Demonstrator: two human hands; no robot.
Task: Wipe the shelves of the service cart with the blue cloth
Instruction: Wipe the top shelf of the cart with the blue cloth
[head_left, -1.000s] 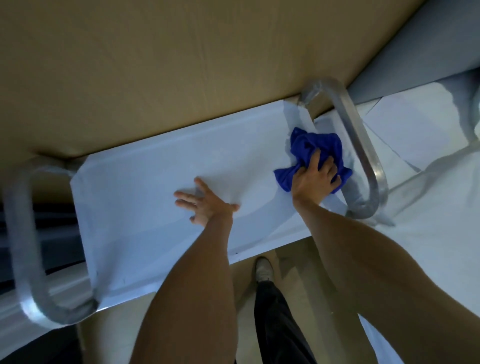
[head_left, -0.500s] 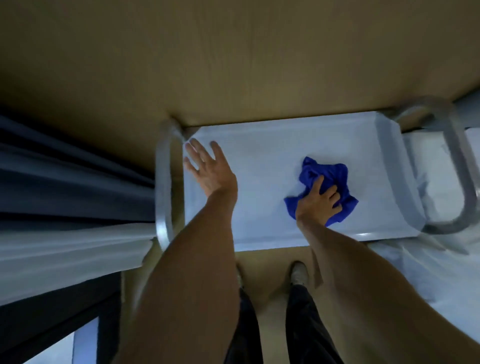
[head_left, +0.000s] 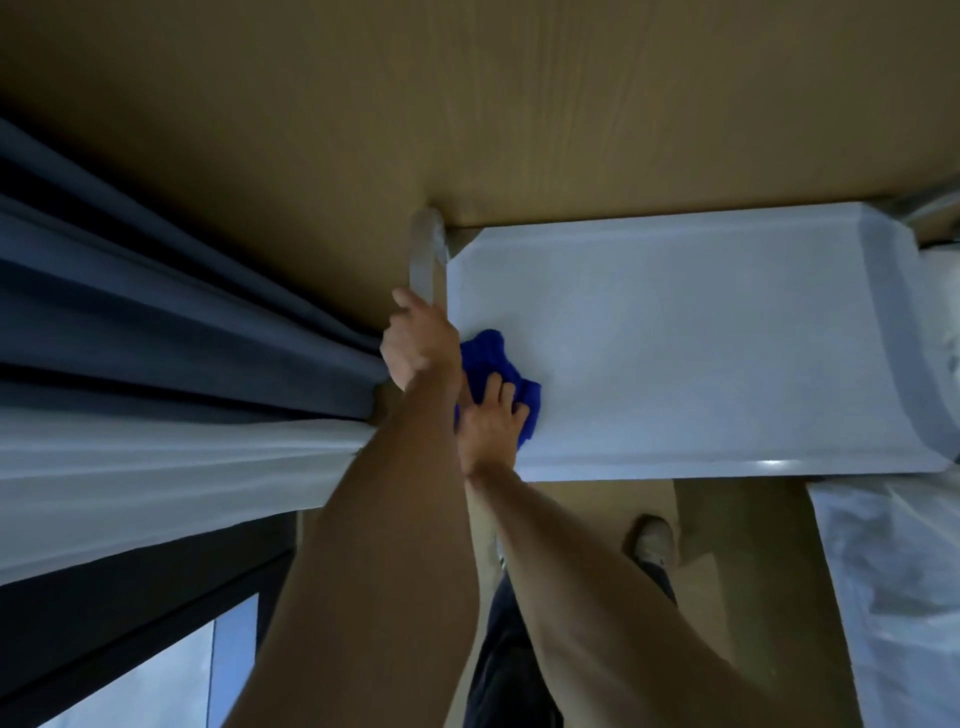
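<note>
The white top shelf (head_left: 727, 353) of the service cart lies below me against a tan wood panel. A bunched blue cloth (head_left: 488, 358) sits at the shelf's left end, partly hidden under my forearm. My right hand (head_left: 491, 421) holds the cloth down on the shelf, fingers spread over it. My left hand (head_left: 415, 343) grips the cart's metal handle (head_left: 427, 249) at the left end, just left of the cloth. My two forearms cross close together.
Dark and pale curtains (head_left: 182, 364) hang right beside the cart's left end. The tan wood panel (head_left: 467, 104) stands along the shelf's far edge. White plastic-covered material (head_left: 893, 597) lies at the right. My shoe (head_left: 652, 540) stands on the floor under the shelf's near edge.
My right hand slid the cloth from the shelf's right end to its left end. My left hand left the shelf surface and took hold of the left handle. My view swung left.
</note>
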